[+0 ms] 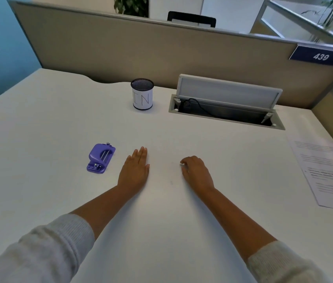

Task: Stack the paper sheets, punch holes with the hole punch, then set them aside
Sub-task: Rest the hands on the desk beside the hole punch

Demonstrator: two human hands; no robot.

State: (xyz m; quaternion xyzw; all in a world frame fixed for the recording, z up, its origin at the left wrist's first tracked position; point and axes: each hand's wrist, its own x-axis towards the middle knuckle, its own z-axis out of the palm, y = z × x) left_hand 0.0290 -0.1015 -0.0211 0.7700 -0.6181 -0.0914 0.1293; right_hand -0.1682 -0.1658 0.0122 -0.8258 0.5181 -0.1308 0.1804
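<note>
Two bare hands rest on the white worktop (59, 119), holding nothing: left hand (135, 170) flat, right hand (197, 172) loosely curled. Just left lies the purple plastic hole punch (100, 158); printed paper sheets (329, 170) sit far right, a mesh pen cup (142, 94) beyond.

Both hands rest on the white desk (49, 123). The left hand (135, 170) lies flat with fingers straight; the right hand (197, 172) has fingers loosely curled, holding nothing. The purple hole punch (100, 157) sits just left of the left hand. The paper sheets (329, 172) lie at the far right edge. A mesh cup (142, 94) marked "IN" stands farther back, left of an open cable hatch (226, 107).
</note>
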